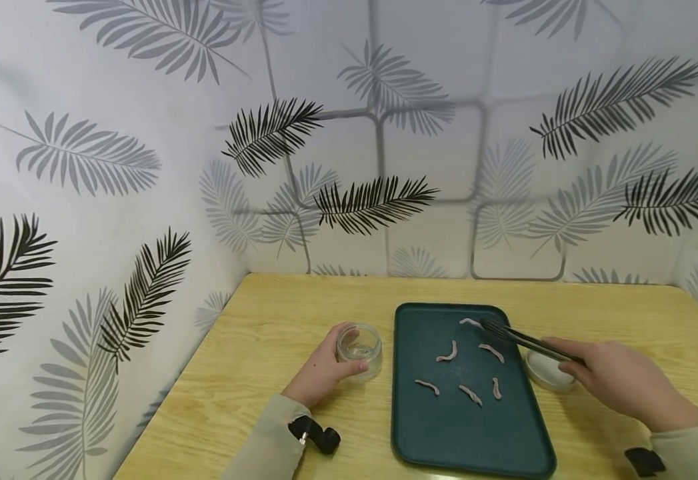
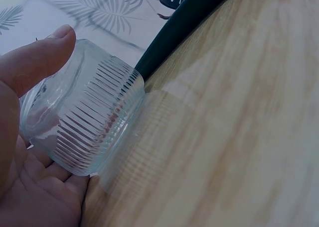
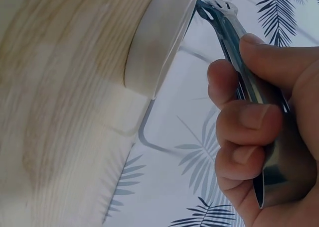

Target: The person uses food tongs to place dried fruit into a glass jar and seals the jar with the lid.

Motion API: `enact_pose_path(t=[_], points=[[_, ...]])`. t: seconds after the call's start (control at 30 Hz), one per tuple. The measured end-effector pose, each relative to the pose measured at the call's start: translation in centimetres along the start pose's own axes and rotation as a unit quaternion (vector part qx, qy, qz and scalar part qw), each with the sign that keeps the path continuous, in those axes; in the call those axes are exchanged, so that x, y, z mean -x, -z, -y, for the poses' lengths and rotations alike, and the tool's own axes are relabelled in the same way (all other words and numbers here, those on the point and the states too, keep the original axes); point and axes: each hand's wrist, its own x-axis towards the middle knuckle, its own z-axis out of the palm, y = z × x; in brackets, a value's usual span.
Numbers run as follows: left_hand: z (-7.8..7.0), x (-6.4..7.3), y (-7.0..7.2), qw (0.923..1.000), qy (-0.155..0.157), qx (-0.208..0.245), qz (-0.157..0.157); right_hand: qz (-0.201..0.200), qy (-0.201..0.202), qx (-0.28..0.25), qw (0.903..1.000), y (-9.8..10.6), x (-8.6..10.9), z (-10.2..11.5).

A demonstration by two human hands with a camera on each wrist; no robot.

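Note:
My left hand [image 1: 320, 373] holds a clear glass jar [image 1: 368, 363] upright on the table, left of the tray, its thumb and fingers around the side. The jar's mouth is uncovered, and its ribbed wall [image 2: 94, 122] shows in the left wrist view. In my right hand [image 1: 621, 383] is a pair of metal tongs [image 1: 535, 343], the fingers curled round the handles. The tongs' slotted tips reach over the tray's far part, at one end of a pale worm-like piece [image 1: 471, 323]; whether they pinch it I cannot tell.
A dark green tray [image 1: 457, 440] lies on the wooden table [image 1: 301, 300]. Several worm-like pieces [image 1: 491, 353] are spread over it. A round white lid [image 1: 548, 373] sits by the tray's right edge, under the tongs and right hand. A leaf-patterned wall covering [image 1: 349, 153] rises behind.

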Motion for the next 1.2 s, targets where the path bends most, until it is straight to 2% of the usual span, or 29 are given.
enact_pose_path(t=[0.43, 0.67, 1.2], points=[[-0.5, 0.1, 0.1, 0.9999, 0.004, -0.011, -0.008, -0.074, 0.048, 0.0, 0.9961, 0.8, 0.1, 2.1], [-0.4, 0.0, 0.0, 0.9999, 0.001, -0.01, -0.005, -0.082, 0.061, 0.001, 0.9948, 1.4, -0.1, 3.7], [0.0, -0.1, -0.2, 1.0, 0.0, -0.005, -0.003, -0.126, 0.145, 0.01, 0.9814, 1.5, -1.1, 7.7]])
